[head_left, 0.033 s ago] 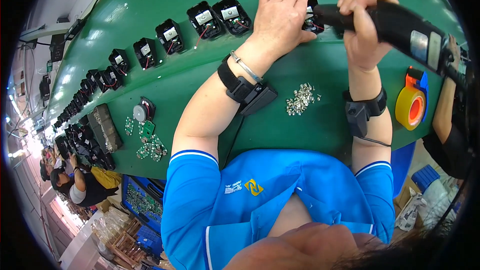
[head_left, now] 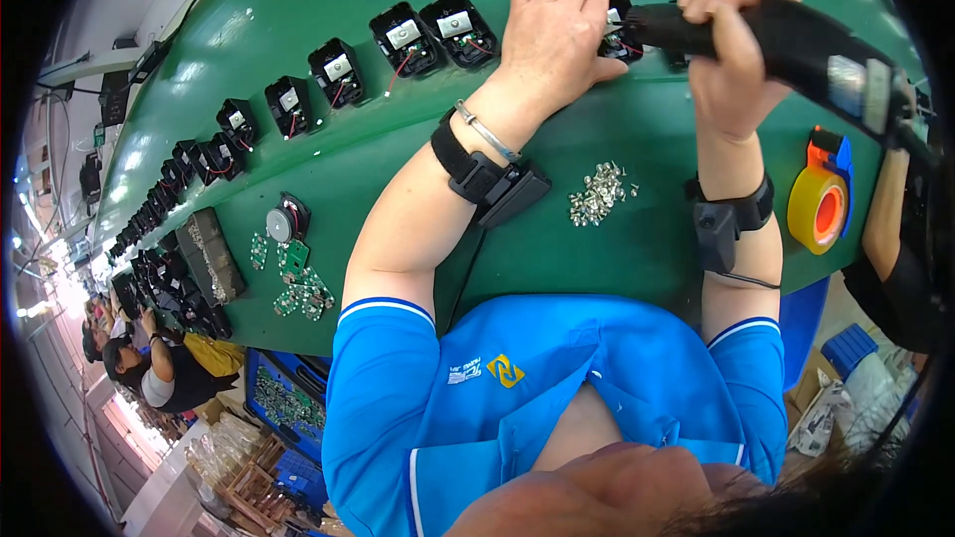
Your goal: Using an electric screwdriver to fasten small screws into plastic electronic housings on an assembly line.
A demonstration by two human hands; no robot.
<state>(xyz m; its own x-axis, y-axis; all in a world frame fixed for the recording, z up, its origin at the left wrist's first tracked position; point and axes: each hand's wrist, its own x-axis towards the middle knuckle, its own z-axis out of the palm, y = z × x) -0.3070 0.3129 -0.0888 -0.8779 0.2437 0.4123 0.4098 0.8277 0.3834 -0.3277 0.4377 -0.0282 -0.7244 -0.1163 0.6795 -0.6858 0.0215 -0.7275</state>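
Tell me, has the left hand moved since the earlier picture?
No: the left hand shows no clear shift, judged against the nearest open black housing to its left.

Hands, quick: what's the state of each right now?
Left hand: at the small black housing, grip cannot be told.
Right hand: closed around a black handheld tool.
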